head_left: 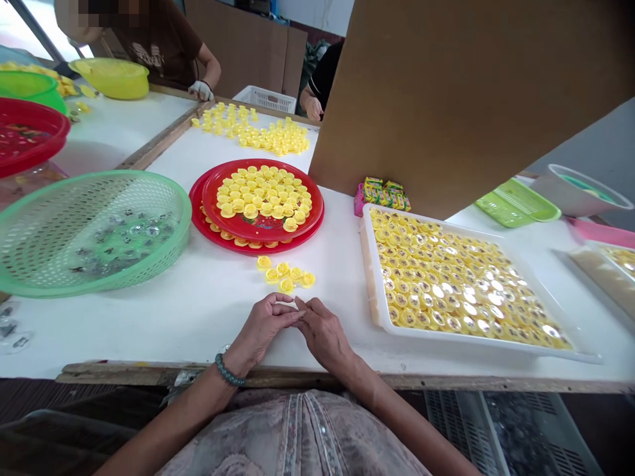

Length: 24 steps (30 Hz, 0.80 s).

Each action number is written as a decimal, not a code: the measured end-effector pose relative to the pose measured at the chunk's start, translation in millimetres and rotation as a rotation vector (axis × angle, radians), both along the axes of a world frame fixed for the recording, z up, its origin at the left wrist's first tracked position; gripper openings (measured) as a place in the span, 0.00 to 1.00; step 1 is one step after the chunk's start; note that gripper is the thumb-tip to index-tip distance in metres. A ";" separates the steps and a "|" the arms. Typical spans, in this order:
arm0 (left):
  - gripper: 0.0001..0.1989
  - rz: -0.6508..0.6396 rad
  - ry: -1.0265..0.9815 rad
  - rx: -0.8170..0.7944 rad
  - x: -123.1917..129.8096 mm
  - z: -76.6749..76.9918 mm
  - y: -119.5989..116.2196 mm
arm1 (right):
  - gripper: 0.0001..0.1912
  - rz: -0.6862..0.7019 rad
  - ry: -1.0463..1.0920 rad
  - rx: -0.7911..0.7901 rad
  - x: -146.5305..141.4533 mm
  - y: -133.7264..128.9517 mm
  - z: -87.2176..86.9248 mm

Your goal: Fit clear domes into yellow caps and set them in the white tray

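My left hand (262, 325), with a beaded bracelet at the wrist, and my right hand (325, 332) meet fingertip to fingertip above the white table. Both are closed in a pinch; whatever sits between the fingers is too small and hidden to name. Just beyond them lie several small yellow cup-shaped pieces (286, 285). Farther back, two stacked red trays (265, 231) carry many more such pieces. A green perforated basket (169, 258) at left holds clear plastic parts. On the right, a white tray (370, 277) is packed with rows of yellow pieces under shiny clear tops.
A large cardboard sheet (421, 99) stands upright behind the white tray, with small green-yellow packets (384, 194) at its foot. Loose yellow pieces (272, 137) are spread at the back. A co-worker's gloved hand (201, 90) rests far left; another person's hand (312, 107) shows beside the cardboard.
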<state>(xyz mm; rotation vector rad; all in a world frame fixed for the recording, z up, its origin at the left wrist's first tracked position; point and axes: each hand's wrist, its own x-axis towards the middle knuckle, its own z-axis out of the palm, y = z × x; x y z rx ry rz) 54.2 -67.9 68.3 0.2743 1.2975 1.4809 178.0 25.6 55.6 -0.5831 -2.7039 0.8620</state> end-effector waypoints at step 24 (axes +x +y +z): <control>0.16 0.022 0.100 0.021 -0.4 -1.1 -3.7 | 0.13 -0.359 0.385 -1.121 -2.7 -4.6 4.6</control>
